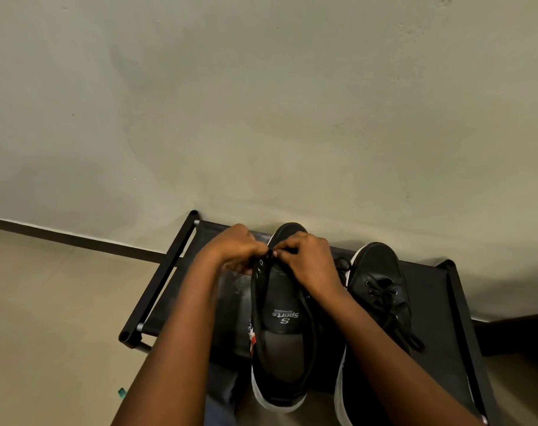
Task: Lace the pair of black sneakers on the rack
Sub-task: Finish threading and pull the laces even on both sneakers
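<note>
Both your hands meet over the front of the left sneaker, which sits on the black fabric top of the rack, toe toward the wall. Your left hand has its fingers curled, pinching the black lace at the lowest eyelets; your right hand pinches the same lace from the other side, fingertips of the two hands nearly touching. The exact bit of lace between them is too small to make out. From there the lace runs back in a loose loop along both sides of the shoe's opening.

The insole is in plain sight & carries white print, upside down from your view: a big "S", "Sports" & small "RUNNING". The rear part of the insole is grey. White sole edge shows at the heel, w/ a red & white patch on the shoe's left side.

The right sneaker stands just beside it on the rack, also toe to the wall, already w/ lace crossed thru its eyelets, loose ends trailing back.

A beige floor lies left of the rack, w/ a small green scrap on it.
</note>
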